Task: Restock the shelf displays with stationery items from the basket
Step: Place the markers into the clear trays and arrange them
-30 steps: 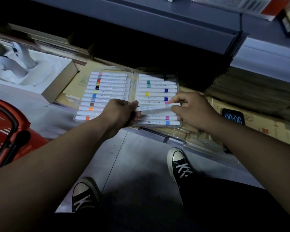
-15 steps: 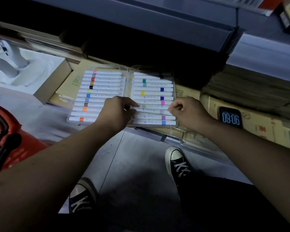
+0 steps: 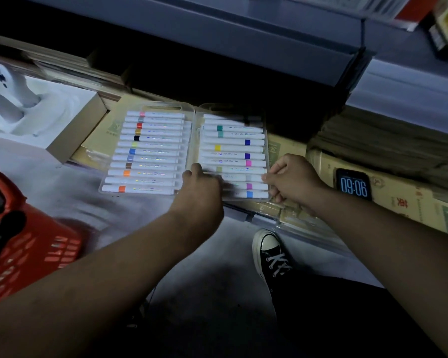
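An open clear marker case (image 3: 161,107) lies flat on the low shelf, with both halves full of white markers (image 3: 150,151) with coloured bands. My left hand (image 3: 201,192) has its fingers down on the left ends of the lower markers in the right half. My right hand (image 3: 294,180) is curled at the case's right edge, where thumb and forefinger pinch the end of a white marker (image 3: 239,178) lying in its row. The red basket (image 3: 23,254) stands on the floor at the left. Its inside is out of view.
A white foam-lined box (image 3: 36,117) sits left of the case. Tan cardboard boxes (image 3: 404,202) lie to the right, with a phone (image 3: 353,184) showing 09:06 on them. A dark shelf board (image 3: 217,34) overhangs the case. My black shoe (image 3: 272,254) is on the grey floor below.
The white marker that both hands held above the right half now lies in its row. My left hand slid right onto the markers and my right hand dropped to the case's edge.
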`<action>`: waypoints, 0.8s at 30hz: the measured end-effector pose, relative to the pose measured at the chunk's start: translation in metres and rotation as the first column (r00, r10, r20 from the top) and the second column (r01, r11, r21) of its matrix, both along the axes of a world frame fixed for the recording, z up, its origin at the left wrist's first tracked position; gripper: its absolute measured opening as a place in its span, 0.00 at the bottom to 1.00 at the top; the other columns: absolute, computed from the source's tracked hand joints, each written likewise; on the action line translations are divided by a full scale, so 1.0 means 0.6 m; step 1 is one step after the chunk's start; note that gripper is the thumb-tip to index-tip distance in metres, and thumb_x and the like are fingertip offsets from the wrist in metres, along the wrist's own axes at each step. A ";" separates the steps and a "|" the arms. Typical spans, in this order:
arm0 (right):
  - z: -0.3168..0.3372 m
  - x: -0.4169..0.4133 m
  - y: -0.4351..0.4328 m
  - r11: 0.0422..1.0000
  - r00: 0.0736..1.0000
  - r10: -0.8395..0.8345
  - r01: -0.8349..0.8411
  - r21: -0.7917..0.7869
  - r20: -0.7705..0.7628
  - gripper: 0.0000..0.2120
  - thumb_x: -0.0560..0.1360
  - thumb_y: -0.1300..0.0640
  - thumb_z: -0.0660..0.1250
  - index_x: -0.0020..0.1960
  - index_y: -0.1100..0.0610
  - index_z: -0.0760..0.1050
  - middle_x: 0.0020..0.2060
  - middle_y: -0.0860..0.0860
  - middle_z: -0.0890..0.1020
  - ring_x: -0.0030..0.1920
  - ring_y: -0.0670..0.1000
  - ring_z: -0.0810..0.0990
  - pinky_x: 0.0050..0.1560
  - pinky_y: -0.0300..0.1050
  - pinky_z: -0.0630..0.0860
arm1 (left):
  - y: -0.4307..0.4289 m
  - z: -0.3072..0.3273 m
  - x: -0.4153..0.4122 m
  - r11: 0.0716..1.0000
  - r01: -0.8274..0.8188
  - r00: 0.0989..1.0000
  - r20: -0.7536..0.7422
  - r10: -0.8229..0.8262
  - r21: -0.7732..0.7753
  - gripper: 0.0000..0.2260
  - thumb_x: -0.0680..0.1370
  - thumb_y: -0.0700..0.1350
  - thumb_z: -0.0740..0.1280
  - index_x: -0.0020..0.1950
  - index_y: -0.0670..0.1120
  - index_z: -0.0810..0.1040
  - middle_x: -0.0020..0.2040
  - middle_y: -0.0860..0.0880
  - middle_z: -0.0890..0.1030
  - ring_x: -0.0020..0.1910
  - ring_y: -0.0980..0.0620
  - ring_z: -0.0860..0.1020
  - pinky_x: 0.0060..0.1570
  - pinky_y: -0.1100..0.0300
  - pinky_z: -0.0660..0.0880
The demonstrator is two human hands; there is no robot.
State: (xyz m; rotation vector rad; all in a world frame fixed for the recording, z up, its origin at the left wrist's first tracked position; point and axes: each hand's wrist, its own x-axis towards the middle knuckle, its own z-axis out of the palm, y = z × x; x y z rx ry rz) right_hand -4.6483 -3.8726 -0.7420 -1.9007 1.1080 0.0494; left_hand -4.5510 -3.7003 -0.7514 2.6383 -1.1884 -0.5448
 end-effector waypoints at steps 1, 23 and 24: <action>-0.001 -0.001 0.000 1.000 1.000 0.001 -0.001 -0.002 -0.003 0.08 0.78 0.62 0.71 0.43 0.59 0.73 0.30 0.57 0.81 0.24 0.52 0.77 0.28 0.43 0.72 | 0.000 0.003 -0.008 0.999 0.013 0.999 0.031 -0.014 0.031 0.14 0.77 0.39 0.60 0.60 0.44 0.79 0.59 0.39 0.72 0.58 0.39 0.69 0.60 0.51 0.71; 0.007 0.001 -0.001 0.984 0.981 0.158 -0.165 -0.061 -0.111 0.05 0.80 0.64 0.57 0.51 0.60 0.71 0.31 0.59 0.82 0.35 0.61 0.85 0.39 0.52 0.82 | -0.006 0.020 0.028 0.866 -0.443 0.868 -0.354 0.349 -0.231 0.33 0.73 0.40 0.76 0.74 0.47 0.67 0.67 0.44 0.74 0.58 0.46 0.75 0.53 0.54 0.75; 0.006 0.001 -0.001 0.985 0.982 0.155 -0.163 -0.062 -0.111 0.04 0.80 0.64 0.57 0.51 0.60 0.71 0.31 0.59 0.82 0.34 0.60 0.85 0.39 0.52 0.82 | -0.007 0.019 0.030 0.867 -0.438 0.873 -0.343 0.347 -0.238 0.32 0.73 0.40 0.76 0.75 0.47 0.67 0.68 0.44 0.73 0.58 0.47 0.75 0.53 0.55 0.73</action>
